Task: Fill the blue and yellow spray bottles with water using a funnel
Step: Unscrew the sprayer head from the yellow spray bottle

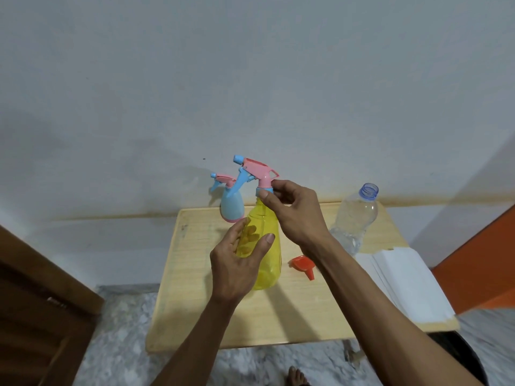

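- Yellow spray bottle (268,246): your left hand (237,263) grips its body, your right hand (292,207) pinches the collar; head still on.
- Blue spray bottle (232,204) stands capped at far left; funnel (302,264) lies unused. Filling is not started, I judge.

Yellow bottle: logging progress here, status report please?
Left hand grips yellow bottle body; right hand pinches its collar. Sprayer on. Funnel lying on table, unused.

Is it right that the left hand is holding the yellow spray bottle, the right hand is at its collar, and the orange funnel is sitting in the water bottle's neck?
Not quite. In the head view the orange funnel lies on its side on the table, beside the water bottle, whose neck is open. The left hand holds the yellow spray bottle; the right hand grips its collar.
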